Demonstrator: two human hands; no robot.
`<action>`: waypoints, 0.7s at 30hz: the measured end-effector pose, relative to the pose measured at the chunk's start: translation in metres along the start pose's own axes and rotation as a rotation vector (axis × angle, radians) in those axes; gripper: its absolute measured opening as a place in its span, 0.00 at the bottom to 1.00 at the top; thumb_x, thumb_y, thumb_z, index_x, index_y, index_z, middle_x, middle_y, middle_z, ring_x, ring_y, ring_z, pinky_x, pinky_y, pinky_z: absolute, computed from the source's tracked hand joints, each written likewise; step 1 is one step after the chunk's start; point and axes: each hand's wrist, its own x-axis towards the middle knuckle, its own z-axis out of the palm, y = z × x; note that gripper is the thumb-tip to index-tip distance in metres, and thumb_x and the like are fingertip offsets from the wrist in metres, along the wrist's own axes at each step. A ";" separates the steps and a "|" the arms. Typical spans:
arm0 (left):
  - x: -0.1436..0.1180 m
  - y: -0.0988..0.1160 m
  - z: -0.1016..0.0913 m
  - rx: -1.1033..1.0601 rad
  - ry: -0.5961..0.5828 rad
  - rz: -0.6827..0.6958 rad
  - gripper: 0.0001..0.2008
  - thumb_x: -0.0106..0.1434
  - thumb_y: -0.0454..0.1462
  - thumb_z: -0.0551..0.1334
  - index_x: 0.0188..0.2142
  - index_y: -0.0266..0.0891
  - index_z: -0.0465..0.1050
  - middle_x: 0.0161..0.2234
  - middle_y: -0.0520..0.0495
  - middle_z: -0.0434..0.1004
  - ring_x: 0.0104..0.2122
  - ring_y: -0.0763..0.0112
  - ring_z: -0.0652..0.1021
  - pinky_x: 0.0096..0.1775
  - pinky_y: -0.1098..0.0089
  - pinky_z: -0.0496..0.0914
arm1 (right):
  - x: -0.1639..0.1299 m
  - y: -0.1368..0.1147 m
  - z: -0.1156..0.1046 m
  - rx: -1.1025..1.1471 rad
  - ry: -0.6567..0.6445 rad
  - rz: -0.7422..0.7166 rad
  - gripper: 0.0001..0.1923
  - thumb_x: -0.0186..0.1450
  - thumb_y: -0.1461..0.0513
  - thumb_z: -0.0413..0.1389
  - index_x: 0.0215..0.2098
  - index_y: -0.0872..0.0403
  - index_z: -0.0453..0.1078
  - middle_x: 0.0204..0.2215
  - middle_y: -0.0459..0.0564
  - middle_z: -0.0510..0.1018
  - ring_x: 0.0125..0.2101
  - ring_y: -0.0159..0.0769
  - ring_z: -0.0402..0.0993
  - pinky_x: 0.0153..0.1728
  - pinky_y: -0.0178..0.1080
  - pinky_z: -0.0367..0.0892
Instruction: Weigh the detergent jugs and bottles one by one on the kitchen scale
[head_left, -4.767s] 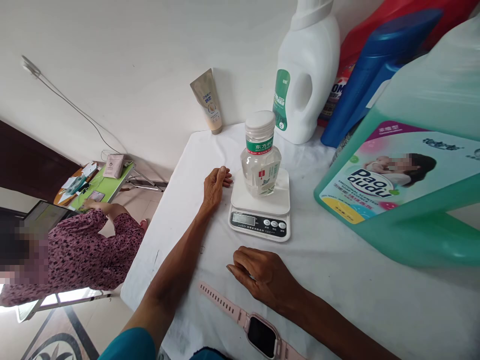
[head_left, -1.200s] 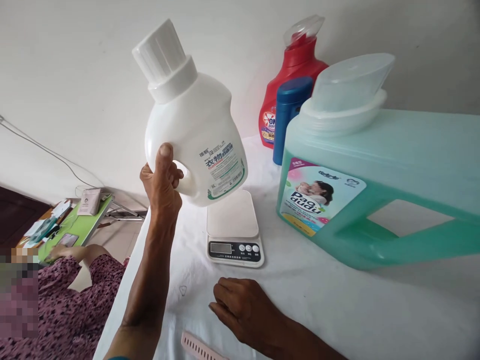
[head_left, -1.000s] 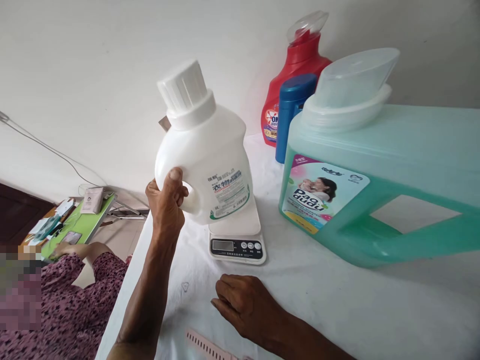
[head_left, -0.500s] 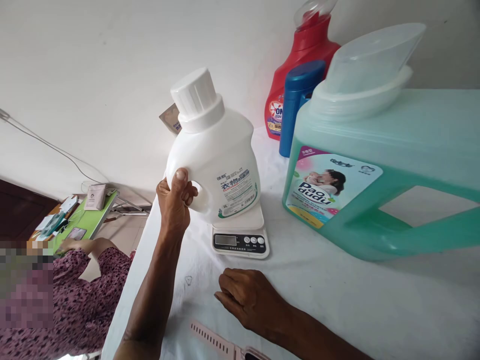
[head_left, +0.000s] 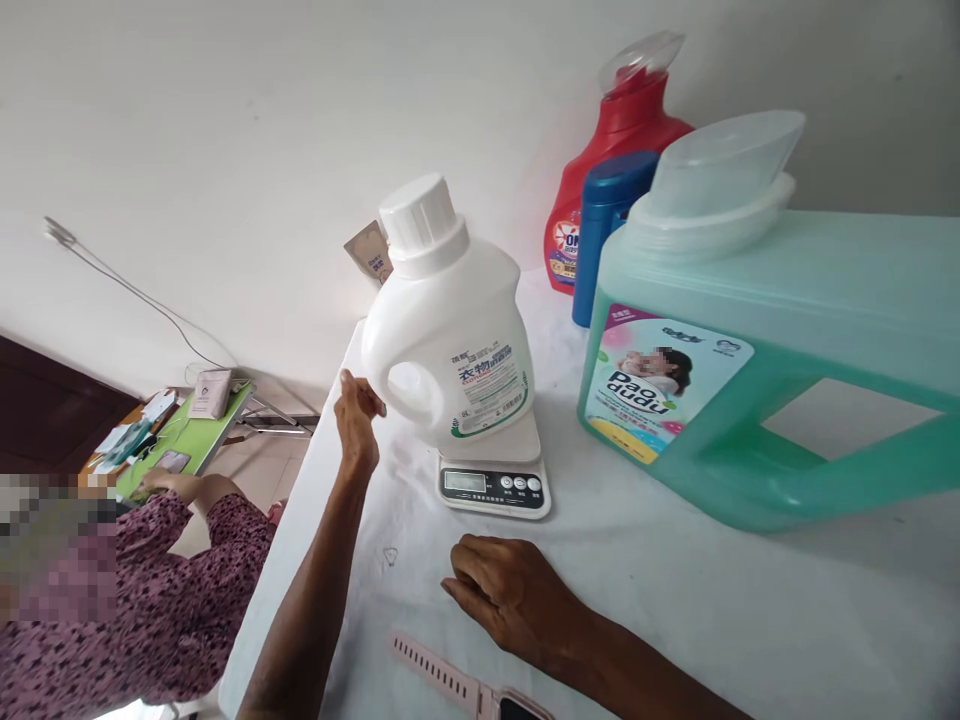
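A white bottle of clothing detergent (head_left: 450,320) with a ribbed white cap stands on a small white kitchen scale (head_left: 495,495). My left hand (head_left: 358,420) is just left of the bottle's handle hole, apart from it, with its fingers loosely bent and nothing in them. The scale's display is too dim to read. In front of the scale, my right hand (head_left: 502,590) rests on the white cloth, its fingers curled under and no object showing in it. Near it lies a smartwatch with a pink strap (head_left: 435,665).
To the right stands a large green detergent jug (head_left: 765,300). Behind it are a blue bottle (head_left: 600,240) and a red detergent bottle (head_left: 630,130). A brown packet (head_left: 367,252) is behind the white bottle. At far left, a person in patterned clothes (head_left: 172,590) sits by a green table (head_left: 225,420).
My left hand has let go of the white bottle's handle and drawn away to the left. The bottle now stands more upright on the scale. My right hand stays on the cloth.
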 end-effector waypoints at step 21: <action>-0.013 -0.074 -0.013 0.154 -0.147 -0.022 0.29 0.67 0.58 0.56 0.21 0.39 0.57 0.18 0.55 0.56 0.20 0.77 0.56 0.24 0.70 0.50 | -0.001 0.001 0.001 0.005 0.037 -0.070 0.14 0.70 0.66 0.55 0.28 0.53 0.57 0.25 0.41 0.66 0.23 0.27 0.59 0.26 0.34 0.52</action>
